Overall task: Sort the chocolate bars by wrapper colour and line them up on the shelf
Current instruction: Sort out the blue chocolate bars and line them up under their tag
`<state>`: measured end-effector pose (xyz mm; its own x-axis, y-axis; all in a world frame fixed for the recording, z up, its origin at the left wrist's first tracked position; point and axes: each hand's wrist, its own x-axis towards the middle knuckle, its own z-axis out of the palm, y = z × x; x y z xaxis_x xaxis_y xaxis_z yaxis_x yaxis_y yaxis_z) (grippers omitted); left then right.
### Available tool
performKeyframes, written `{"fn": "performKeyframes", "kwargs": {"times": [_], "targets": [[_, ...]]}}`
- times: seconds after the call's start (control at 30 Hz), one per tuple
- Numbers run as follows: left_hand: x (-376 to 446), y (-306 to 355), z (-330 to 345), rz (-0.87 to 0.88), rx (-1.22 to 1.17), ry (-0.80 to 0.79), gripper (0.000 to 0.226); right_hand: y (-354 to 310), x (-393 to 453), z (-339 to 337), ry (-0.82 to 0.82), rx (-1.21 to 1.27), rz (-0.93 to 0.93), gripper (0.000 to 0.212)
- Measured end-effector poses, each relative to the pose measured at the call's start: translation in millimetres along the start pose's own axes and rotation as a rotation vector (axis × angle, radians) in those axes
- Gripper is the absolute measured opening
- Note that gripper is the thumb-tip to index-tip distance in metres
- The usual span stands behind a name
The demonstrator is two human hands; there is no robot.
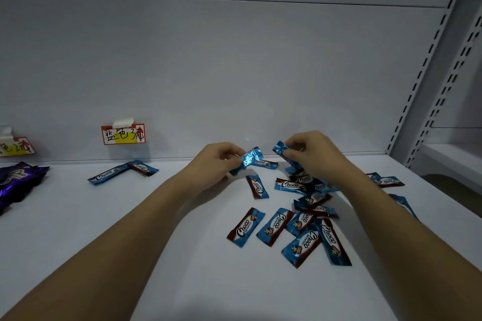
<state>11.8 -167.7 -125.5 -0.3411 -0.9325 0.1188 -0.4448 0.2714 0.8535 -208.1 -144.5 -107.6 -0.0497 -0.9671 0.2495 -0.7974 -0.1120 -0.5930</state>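
1. Our left hand (221, 157) pinches a crinkly blue foil chocolate bar (249, 160), fingers curled, above the smooth white shelf (156, 229).
2. Our right hand (310, 152) grips another glossy blue bar (281, 150) by its end.
3. Loose blue bars (294, 227) lie scattered below; two placed blue bars (122, 171) rest near the paper label (123, 134); purple bars (18, 180) sit far left.

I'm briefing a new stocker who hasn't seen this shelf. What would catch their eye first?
Two hands raised mid-shelf, the left hand and right hand each pinching a blue bar. Below the right hand, a loose heap of blue bars on the white shelf. Far left, a purple pile under red-bordered labels.
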Motion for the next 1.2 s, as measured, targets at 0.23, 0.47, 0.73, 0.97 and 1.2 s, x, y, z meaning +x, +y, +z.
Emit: {"fn": "performKeyframes", "kwargs": {"times": [0.23,0.47,0.73,0.97,1.2], "targets": [[-3.5,-0.5,10.7,0.061,0.243,-0.151,0.015,-7.4,-13.2,-25.3,-0.206,0.152,0.075,0.008],[3.0,-5.0,12.6,0.178,0.524,-0.31,0.032,-1.7,-16.9,-22.4,-0.423,0.023,0.059,0.013],[4.2,-0.4,10.2,0.159,0.663,-0.383,0.033,-2.3,-14.1,-18.3,-0.503,-0.249,0.05,0.036],[0.9,2.0,4.6,0.101,0.593,-0.357,0.014,-10.4,-19.4,-13.2,-0.478,-0.287,0.039,0.023],[0.9,-7.0,-2.6,0.103,0.294,-0.142,0.012,-12.4,-16.0,-10.5,-0.287,-0.049,-0.061,0.019]]}}
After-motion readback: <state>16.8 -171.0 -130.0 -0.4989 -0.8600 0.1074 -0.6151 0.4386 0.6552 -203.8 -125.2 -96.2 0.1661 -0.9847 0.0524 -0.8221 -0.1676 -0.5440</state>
